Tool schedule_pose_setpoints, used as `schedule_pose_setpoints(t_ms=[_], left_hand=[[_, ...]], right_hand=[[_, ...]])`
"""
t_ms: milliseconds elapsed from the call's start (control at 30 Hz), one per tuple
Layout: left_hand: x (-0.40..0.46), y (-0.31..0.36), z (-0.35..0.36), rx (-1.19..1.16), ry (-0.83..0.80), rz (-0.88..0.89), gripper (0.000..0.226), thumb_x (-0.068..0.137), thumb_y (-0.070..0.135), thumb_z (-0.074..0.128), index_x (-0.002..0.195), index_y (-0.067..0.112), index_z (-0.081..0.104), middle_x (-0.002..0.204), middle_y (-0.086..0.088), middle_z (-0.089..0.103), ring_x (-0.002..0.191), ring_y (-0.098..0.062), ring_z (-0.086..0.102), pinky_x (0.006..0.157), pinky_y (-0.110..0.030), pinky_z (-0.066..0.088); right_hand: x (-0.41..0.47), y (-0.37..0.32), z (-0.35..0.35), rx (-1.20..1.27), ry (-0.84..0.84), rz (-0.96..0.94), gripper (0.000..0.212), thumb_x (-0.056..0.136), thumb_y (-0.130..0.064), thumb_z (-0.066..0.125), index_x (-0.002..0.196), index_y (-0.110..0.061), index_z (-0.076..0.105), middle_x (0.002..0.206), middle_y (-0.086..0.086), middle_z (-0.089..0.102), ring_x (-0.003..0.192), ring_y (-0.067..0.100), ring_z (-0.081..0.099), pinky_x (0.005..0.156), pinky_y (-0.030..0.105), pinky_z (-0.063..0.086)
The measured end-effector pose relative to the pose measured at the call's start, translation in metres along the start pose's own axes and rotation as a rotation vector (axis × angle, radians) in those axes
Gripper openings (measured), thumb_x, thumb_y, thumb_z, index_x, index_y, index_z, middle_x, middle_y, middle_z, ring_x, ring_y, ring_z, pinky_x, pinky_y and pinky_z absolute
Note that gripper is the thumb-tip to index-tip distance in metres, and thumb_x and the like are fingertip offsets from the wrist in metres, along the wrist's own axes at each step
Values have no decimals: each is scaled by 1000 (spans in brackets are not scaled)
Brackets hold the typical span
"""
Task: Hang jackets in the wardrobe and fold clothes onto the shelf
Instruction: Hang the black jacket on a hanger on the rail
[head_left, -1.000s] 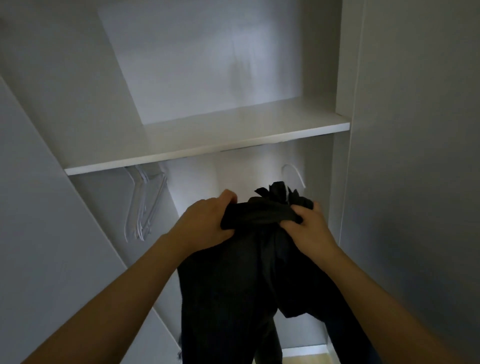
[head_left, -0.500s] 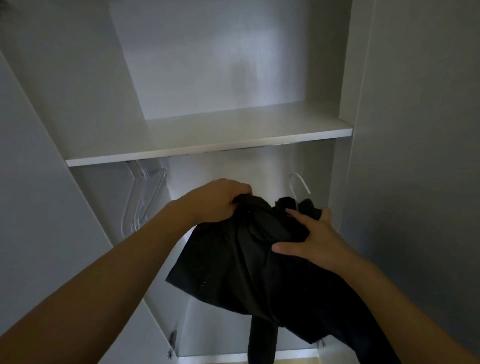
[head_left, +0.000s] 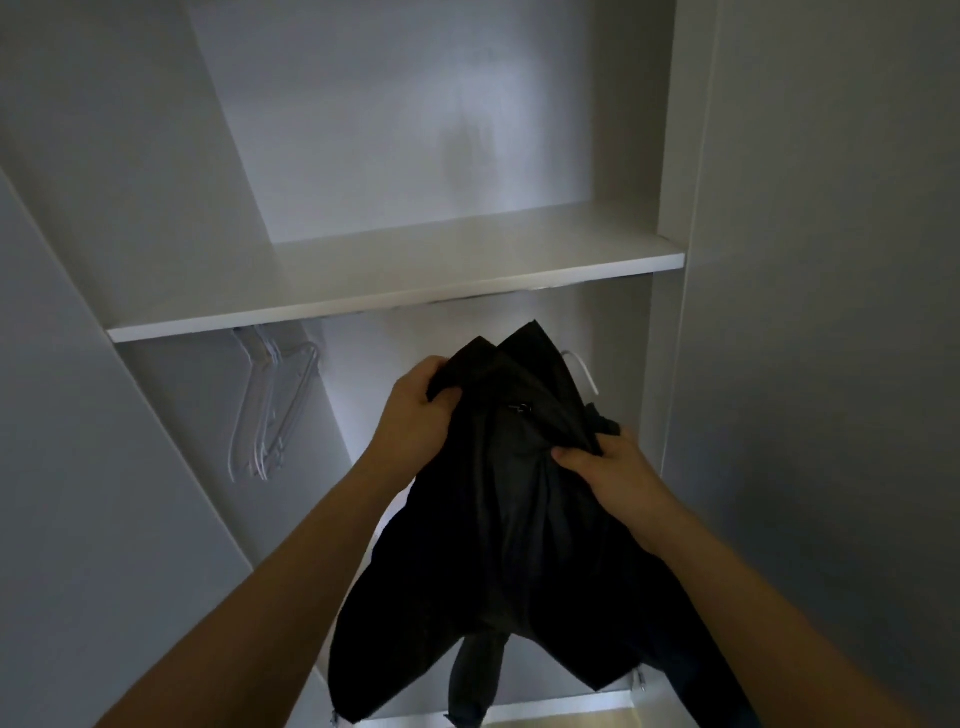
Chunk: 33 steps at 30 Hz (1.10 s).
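While both forearms reach up, left hand (head_left: 415, 415) and right hand (head_left: 608, 467) clamp their grip on the black jacket (head_left: 509, 519).

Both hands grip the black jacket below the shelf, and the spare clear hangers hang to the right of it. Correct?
Not quite. In the head view the left hand and right hand do grip the black jacket below the shelf, but the clear hangers hang to its left.

Dim in here; soft light pools on the shelf (head_left: 467, 260) towards twelve o'clock, edges bowed, corners murky.
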<state>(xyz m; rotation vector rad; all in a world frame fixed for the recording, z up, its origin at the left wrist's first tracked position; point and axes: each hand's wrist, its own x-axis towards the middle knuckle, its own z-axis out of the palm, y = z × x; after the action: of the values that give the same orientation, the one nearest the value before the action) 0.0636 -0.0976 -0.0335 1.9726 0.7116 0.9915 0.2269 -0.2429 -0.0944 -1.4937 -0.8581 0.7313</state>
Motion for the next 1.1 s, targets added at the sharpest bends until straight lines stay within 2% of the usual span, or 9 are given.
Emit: schedule_pose_setpoints(t_ms=[100, 233, 300, 400, 533, 633, 767, 933, 1100], left_hand=[[-13, 6, 7, 133, 38, 225, 40, 94, 0, 46, 120, 30, 40, 119, 3, 52, 92, -4, 61, 78, -25, 54], [-24, -3, 11, 695, 201, 623, 26, 85, 3, 55, 109, 10, 57, 133, -21, 42, 117, -34, 48, 96, -47, 46], [-27, -11, 14, 747, 91, 617, 22, 83, 13, 62, 104, 10, 65, 138, -21, 42, 129, -38, 38, 106, -51, 36], [-30, -16, 16, 696, 16, 461, 32, 88, 39, 56, 106, 15, 67, 146, -13, 35, 136, -32, 27, 113, -41, 22], [-24, -18, 16, 615, -10, 387, 22, 93, 40, 54, 98, 25, 68, 143, -3, 36, 135, -24, 22, 111, -38, 13], [-25, -19, 15, 658, -62, 437, 32, 91, 47, 43, 94, 26, 68, 140, 1, 41, 133, -20, 24, 108, -34, 9], [-27, -19, 15, 735, -77, 443, 36, 89, 41, 36, 89, 19, 65, 132, -1, 47, 128, -18, 28, 107, -33, 11], [-19, -9, 6, 979, 64, 621, 26, 90, 23, 46, 89, 9, 67, 111, -8, 59, 111, -27, 49, 105, -48, 27], [-23, 5, 2, 537, -64, 643, 22, 95, 15, 41, 95, 6, 60, 117, -4, 62, 119, -15, 53, 119, -41, 19]], right_hand=[[-2, 0, 5, 6, -30, 40, 36, 88, -27, 70, 120, -13, 65, 125, 10, 57, 107, 25, 63, 99, 40, 49], [-7, -4, 8, 104, -74, 5, 18, 90, -15, 67, 107, -10, 71, 108, 12, 70, 94, 20, 69, 86, 30, 55], [-8, -5, 9, 126, -86, 6, 18, 90, -14, 66, 106, -8, 71, 107, 12, 70, 94, 20, 69, 85, 29, 55], [-7, -2, 11, 91, -93, 27, 22, 89, -20, 68, 109, -10, 70, 116, 14, 64, 99, 23, 67, 93, 36, 54], [-6, 3, 12, 15, -94, 43, 31, 87, -28, 71, 112, -10, 68, 128, 12, 52, 108, 26, 62, 100, 43, 49], [-6, 6, 11, -1, -117, 31, 32, 87, -27, 72, 113, -10, 68, 130, 13, 50, 112, 28, 59, 103, 44, 46], [-8, 7, 8, -37, -150, 38, 37, 86, -29, 72, 116, -9, 67, 130, 13, 51, 114, 29, 58, 105, 44, 44], [-11, 3, 10, -72, -170, 22, 34, 85, -33, 71, 111, -11, 69, 127, 13, 52, 111, 27, 59, 103, 43, 46], [-13, -4, 1, 41, -192, -8, 20, 84, -26, 73, 96, -11, 76, 106, 10, 70, 96, 24, 69, 88, 35, 55]])
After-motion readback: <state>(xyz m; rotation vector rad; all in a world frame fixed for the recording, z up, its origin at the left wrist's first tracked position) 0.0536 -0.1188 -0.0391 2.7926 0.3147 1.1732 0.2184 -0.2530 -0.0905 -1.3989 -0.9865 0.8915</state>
